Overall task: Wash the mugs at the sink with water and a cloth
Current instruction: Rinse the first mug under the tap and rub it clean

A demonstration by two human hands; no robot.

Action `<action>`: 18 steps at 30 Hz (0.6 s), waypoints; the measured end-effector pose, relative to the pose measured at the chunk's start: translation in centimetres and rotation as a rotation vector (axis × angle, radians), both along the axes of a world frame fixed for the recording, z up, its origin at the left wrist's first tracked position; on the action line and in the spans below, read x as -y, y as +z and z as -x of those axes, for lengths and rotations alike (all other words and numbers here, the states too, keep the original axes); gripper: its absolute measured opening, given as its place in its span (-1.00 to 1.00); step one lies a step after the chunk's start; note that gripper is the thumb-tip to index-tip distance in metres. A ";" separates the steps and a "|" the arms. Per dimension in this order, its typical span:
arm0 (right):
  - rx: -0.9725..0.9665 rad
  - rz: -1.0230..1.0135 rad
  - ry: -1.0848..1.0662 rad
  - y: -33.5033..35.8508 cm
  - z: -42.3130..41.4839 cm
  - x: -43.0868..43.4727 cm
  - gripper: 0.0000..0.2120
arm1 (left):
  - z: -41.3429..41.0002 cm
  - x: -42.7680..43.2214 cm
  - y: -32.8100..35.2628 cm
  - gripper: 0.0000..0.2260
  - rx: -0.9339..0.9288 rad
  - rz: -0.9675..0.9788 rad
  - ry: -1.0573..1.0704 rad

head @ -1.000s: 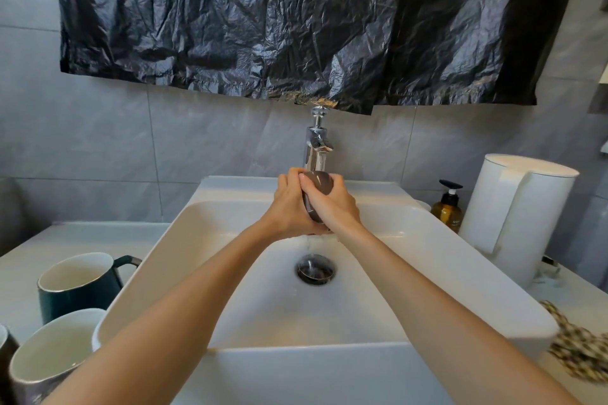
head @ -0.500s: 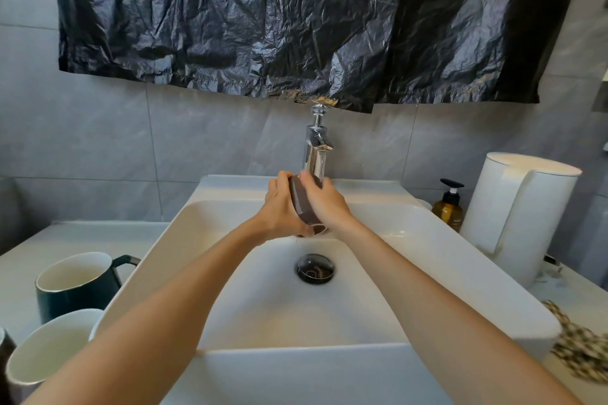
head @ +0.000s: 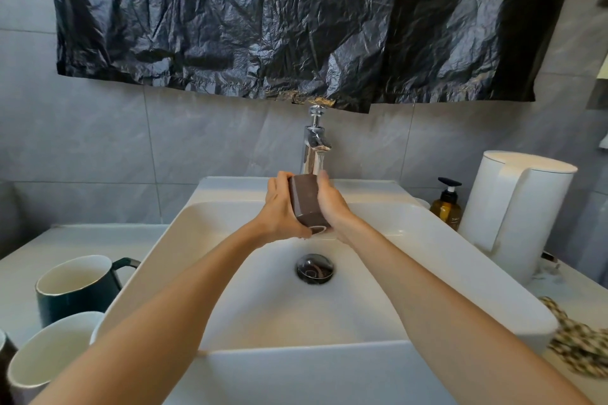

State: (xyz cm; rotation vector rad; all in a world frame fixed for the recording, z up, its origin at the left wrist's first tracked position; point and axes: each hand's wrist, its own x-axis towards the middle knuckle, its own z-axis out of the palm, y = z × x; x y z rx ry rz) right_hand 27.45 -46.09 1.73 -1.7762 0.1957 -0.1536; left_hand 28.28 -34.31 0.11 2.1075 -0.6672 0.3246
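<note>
A brown mug (head: 306, 200) is clasped between my two hands over the white sink (head: 460, 260), just below the chrome tap (head: 314, 148). My left hand (head: 279, 207) grips its left side and my right hand (head: 334, 207) wraps its right side. The mug lies tilted, its mouth pointing down toward me. On the counter at left stand a dark green mug (head: 75, 286) and a white mug (head: 49, 358). A beige and black braided cloth (head: 575, 345) lies on the counter at right.
The drain (head: 315, 268) sits below the hands. An amber pump bottle (head: 447, 207) and a tall white jug (head: 516, 207) stand right of the sink. Black plastic sheeting (head: 296, 20) hangs on the tiled wall above the tap.
Both hands have turned the brown mug, so its long side now faces up instead of its rounded end, and they have risen slightly toward the spout.
</note>
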 end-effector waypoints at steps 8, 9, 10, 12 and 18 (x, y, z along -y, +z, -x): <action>0.053 0.090 -0.102 0.7 -0.2 0.0 -0.40 | 0.0 0.0 -0.1 -0.25 0.024 -0.039 -0.037; 0.071 0.130 -0.099 0.4 -0.2 0.0 -0.43 | -0.1 0.0 0.0 -0.26 0.004 -0.017 -0.041; 0.127 0.183 -0.063 0.1 0.0 -0.2 -0.49 | -0.2 -0.1 0.1 -0.26 -0.010 0.020 -0.034; 0.242 0.254 0.062 -0.1 0.7 -0.4 -0.59 | -0.5 -0.6 0.2 -0.24 -0.023 0.092 0.009; 0.340 0.166 -0.163 0.3 -0.4 2.4 -0.80 | -0.9 -2.0 1.2 -0.18 -0.176 0.255 -0.023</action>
